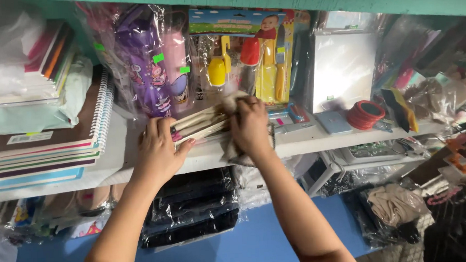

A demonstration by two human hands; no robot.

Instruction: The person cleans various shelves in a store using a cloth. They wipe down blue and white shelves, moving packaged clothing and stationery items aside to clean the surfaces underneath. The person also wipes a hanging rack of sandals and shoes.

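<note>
Both hands work at a crowded white shelf point(306, 138) in a small shop: the left hand point(158, 150) lies fingers-down on the near end of a bundle of flat cream-coloured sticks point(201, 124), steadying it, while the right hand point(251, 126) is clenched around a rumpled cloth point(232, 100) pressed against the bundle's far end. Plastic-wrapped toys point(151, 61) and a carded toy tool set point(245, 57) stand behind. Spiral notebooks point(45, 149) are stacked at left, red rings point(365, 115) lie at right, and black wrapped packs point(194, 206) sit below, above a blue surface point(259, 242).
</note>
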